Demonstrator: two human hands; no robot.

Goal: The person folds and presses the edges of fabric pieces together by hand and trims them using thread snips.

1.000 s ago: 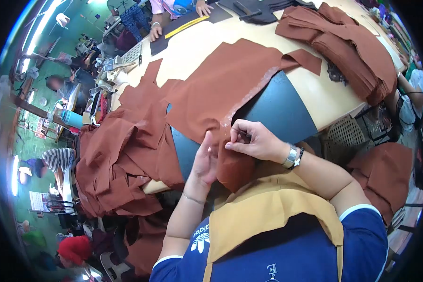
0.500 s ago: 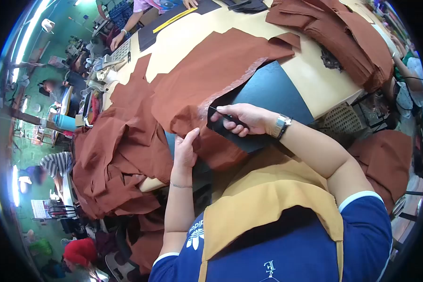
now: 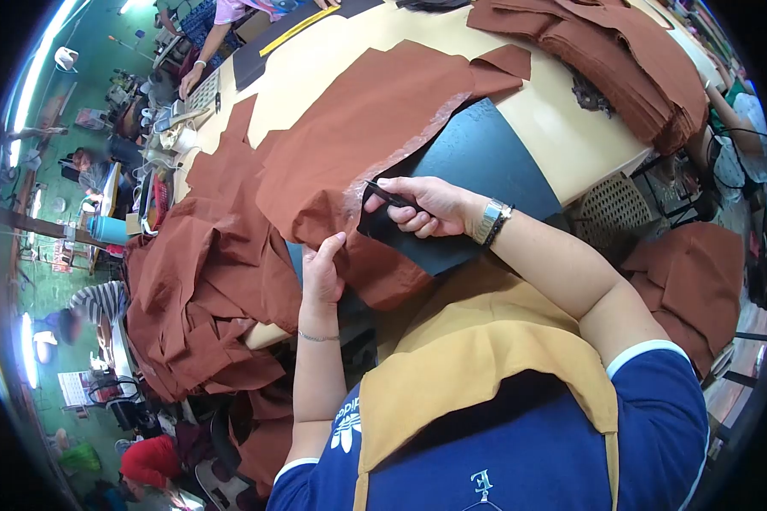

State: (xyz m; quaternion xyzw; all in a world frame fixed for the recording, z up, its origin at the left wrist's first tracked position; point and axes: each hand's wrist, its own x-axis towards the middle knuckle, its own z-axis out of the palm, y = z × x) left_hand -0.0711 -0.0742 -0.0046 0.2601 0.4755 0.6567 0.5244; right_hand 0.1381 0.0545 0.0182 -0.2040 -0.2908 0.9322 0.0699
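Observation:
A reddish-brown sheet of cloth or leather [image 3: 349, 128] lies over the table, with a pale, rough strip along its right edge. My left hand [image 3: 322, 266] grips the near part of this sheet, thumb on top and the other fingers hidden beneath. In my right hand [image 3: 430, 204] is a slim black-handled tool [image 3: 389, 196]; its exact kind is unclear. The tool's thin tip points left at the pale edge of the sheet. Under my right hand and partly under the sheet lies a dark, smooth board [image 3: 494, 170].
Crumpled brown pieces [image 3: 204, 289] are heaped at the table's left. A stack of brown pieces [image 3: 596, 68] sits at the far right on the pale table [image 3: 571, 140]. Across the table, a co-worker's hand [image 3: 192, 81] rests near a yellow strip [image 3: 298, 30]. More brown material [image 3: 690, 281] lies right.
The view has shifted slightly, so the scene sits further left and up. My hands keep nearly the same places on the sheet. The co-worker's hand by the yellow strip has moved a little.

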